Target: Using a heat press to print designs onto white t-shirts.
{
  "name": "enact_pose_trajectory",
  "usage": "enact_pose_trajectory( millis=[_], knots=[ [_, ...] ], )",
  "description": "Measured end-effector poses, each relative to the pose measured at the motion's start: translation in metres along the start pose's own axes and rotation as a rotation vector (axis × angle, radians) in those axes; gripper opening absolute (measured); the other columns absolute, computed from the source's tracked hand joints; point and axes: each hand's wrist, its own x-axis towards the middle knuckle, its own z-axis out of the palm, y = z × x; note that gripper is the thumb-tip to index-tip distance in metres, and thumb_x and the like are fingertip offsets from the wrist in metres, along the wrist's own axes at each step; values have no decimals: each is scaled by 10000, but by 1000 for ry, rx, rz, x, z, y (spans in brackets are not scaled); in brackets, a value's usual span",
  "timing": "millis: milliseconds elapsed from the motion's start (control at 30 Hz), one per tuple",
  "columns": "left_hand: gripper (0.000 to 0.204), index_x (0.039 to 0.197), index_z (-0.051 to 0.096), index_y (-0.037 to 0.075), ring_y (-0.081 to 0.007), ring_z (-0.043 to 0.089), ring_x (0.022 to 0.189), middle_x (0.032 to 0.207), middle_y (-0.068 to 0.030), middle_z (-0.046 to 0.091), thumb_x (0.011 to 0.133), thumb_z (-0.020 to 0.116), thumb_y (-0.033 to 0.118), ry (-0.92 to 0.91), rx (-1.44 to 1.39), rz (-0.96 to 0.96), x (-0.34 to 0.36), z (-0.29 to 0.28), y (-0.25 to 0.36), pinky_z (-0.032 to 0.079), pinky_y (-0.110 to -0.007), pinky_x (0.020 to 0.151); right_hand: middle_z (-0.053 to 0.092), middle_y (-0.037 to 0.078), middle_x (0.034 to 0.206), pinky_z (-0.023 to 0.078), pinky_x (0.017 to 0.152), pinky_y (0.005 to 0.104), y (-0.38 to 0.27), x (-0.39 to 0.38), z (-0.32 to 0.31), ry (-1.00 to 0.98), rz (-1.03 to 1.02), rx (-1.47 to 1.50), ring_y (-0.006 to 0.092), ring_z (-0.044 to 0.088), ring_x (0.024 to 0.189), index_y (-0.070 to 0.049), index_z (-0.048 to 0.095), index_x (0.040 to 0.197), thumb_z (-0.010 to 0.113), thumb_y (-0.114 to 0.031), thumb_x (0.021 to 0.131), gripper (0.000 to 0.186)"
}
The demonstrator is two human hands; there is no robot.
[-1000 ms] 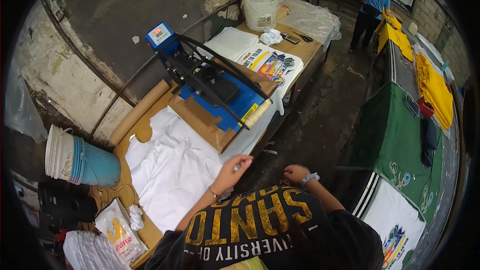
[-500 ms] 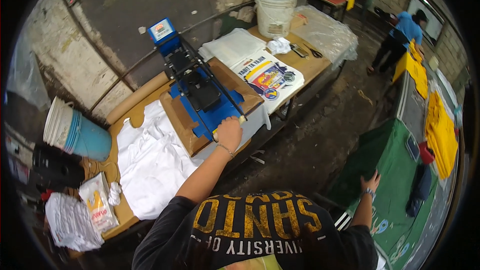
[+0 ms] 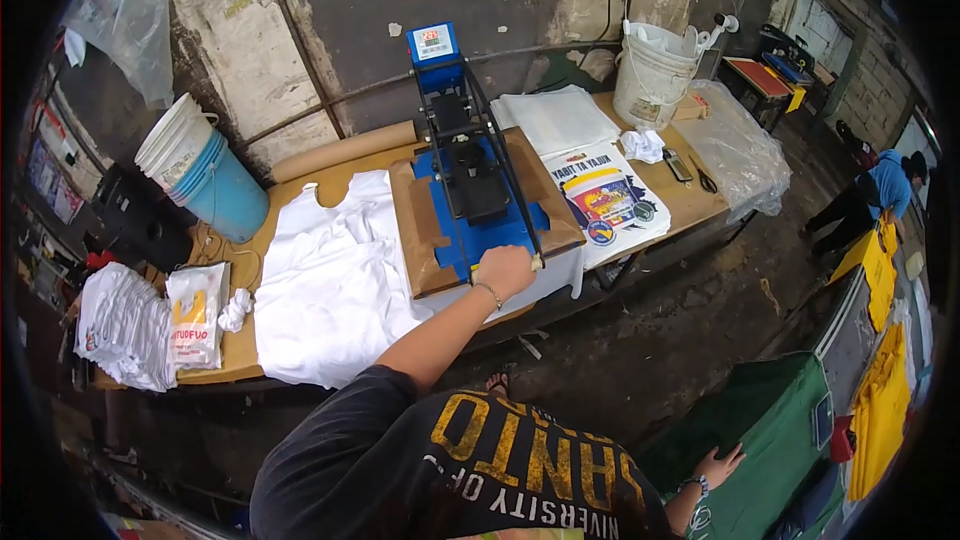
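Observation:
My left hand [image 3: 506, 272] is wrapped round the front handle [image 3: 538, 262] of a blue and black heat press [image 3: 480, 180] with a small display at its back. Brown paper or board [image 3: 558, 230] sticks out round the press plate, and white fabric hangs below it. Just left of the press, a white shirt [image 3: 330, 285] lies spread and wrinkled over the table's edge. Off to the right, my right hand [image 3: 718, 467] rests with fingers spread on a green cloth [image 3: 765, 415], holding nothing.
Right of the press lie printed sheets [image 3: 610, 202], a phone-like device [image 3: 677, 165], scissors [image 3: 705, 176] and a white bucket [image 3: 655, 70]. On the left stand stacked buckets [image 3: 205, 170], a plastic bag [image 3: 196, 315] and folded white cloth [image 3: 125, 325]. A person in blue [image 3: 875, 190] bends over yellow cloth [image 3: 880, 410].
The view has swung, so the table and press appear farther right and more level. My left hand keeps its grip on the handle; my right hand still lies on the green cloth.

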Motion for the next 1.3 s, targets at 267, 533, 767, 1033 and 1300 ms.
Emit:
enact_pose_trajectory(
  millis=[267, 533, 767, 1033, 1300],
  knots=[
    [287, 748, 702, 36, -331, 676, 752, 777, -187, 680, 738, 622, 312, 26, 19, -61, -2, -4, 5, 540, -424, 687, 375, 198, 1438, 368, 1054, 405, -9, -5, -16, 63, -23, 125, 368, 408, 1280, -125, 437, 1374, 638, -149, 798, 611],
    [331, 757, 683, 14, -384, 658, 733, 770, -235, 658, 776, 590, 332, 107, 108, -15, -1, 0, 10, 530, -456, 684, 417, 223, 1393, 363, 1041, 453, -28, -10, -51, 80, 48, 182, 389, 430, 1247, -97, 485, 1317, 667, -171, 758, 592],
    [319, 779, 675, -25, -404, 644, 797, 825, -247, 653, 740, 641, 290, 110, 110, 15, -3, 2, 17, 513, -472, 710, 411, 193, 1400, 362, 1030, 461, -16, -8, -39, 99, 68, 152, 374, 422, 1255, -121, 491, 1303, 644, -220, 763, 570],
    [303, 766, 669, -31, -408, 641, 784, 809, -246, 652, 730, 615, 265, 143, 138, 27, -5, 4, 23, 512, -480, 707, 341, 152, 1469, 300, 1088, 456, -13, -8, -26, 57, 139, 127, 341, 358, 1329, -183, 430, 1373, 615, -264, 813, 595],
    [305, 760, 662, -36, -406, 643, 768, 805, -247, 652, 753, 582, 259, 173, 173, 29, -6, 6, 23, 514, -478, 692, 308, 149, 1489, 278, 1100, 466, -13, -8, -25, 33, 147, 132, 337, 340, 1342, -179, 403, 1391, 594, -254, 806, 621]
  ],
)
